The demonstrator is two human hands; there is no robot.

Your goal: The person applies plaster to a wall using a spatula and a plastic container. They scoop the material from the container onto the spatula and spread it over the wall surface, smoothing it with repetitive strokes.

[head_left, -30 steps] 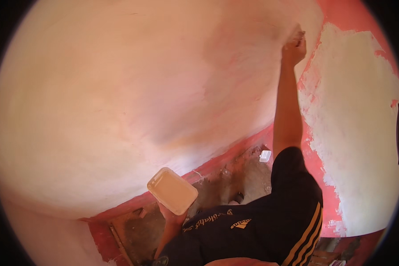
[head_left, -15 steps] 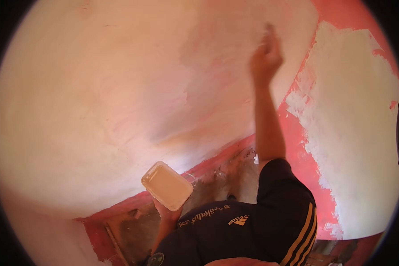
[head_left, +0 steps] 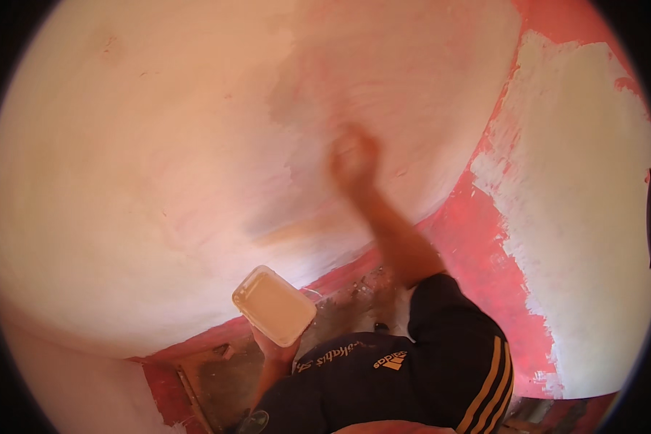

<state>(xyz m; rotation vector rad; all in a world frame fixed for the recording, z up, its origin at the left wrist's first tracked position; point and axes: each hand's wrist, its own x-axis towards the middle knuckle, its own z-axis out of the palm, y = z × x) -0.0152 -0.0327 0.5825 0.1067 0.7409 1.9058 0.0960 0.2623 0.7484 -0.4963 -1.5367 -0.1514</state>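
Left grip (head_left: pixel 279 351) holds on to the pale tray (head_left: pixel 275 307) by its low end, so it is nearer. The tray's long way runs from about 10 o'clock to 4. From the right grip (head_left: pixel 355 160), in front of the big wall (head_left: pixel 159 145), the tray lies well apart, at 7 o'clock. That grip is blurred; I cannot tell if it is spread or pinching.

Dark short-sleeved shirt (head_left: pixel 427 383), perhaps black; three yellow stripes (head_left: pixel 494 362) on side; yellow emblem (head_left: pixel 390 361), lettering (head_left: pixel 336 354).

head-worn fisheye, facing down over dark shirt (head_left: pixel 325 394) toward wall (head_left: pixel 159 159) nearby.
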